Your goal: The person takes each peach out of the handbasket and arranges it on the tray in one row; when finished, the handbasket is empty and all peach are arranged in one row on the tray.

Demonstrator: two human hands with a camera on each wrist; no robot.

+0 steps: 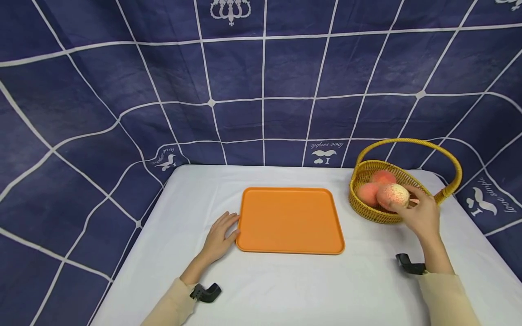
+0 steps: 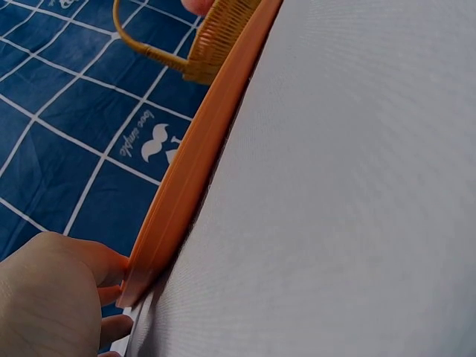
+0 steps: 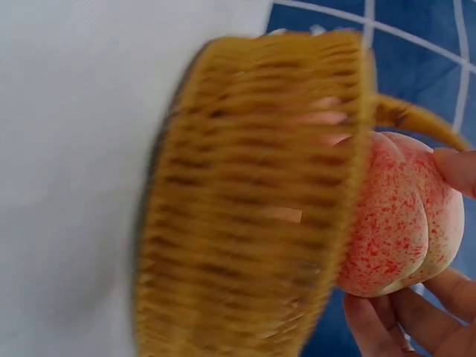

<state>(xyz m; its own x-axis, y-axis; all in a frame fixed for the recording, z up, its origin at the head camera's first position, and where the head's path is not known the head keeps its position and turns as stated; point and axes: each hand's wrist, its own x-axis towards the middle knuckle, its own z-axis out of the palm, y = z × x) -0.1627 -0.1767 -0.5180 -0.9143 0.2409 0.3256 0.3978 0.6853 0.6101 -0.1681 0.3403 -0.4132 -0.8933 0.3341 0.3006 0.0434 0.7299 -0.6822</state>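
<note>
- Left hand [image 1: 220, 237]: lies flat on the white bench [image 1: 285, 290], fingers relaxed, fingertips touching the near-left edge of the orange tray [image 1: 290, 219].
- Right hand [image 1: 422, 215]: fingers curled round a speckled peach [image 1: 392, 195], held over the near rim of the wicker basket [image 1: 369, 210].
- Wicker basket: stands just right of the tray; two more peaches [image 1: 375, 185] lie inside.
- Far: blue checked cloth [image 1: 261, 77] behind the bench.

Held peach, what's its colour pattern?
The peach is cream, speckled with red-pink dots; clearest in the right wrist view.
</note>
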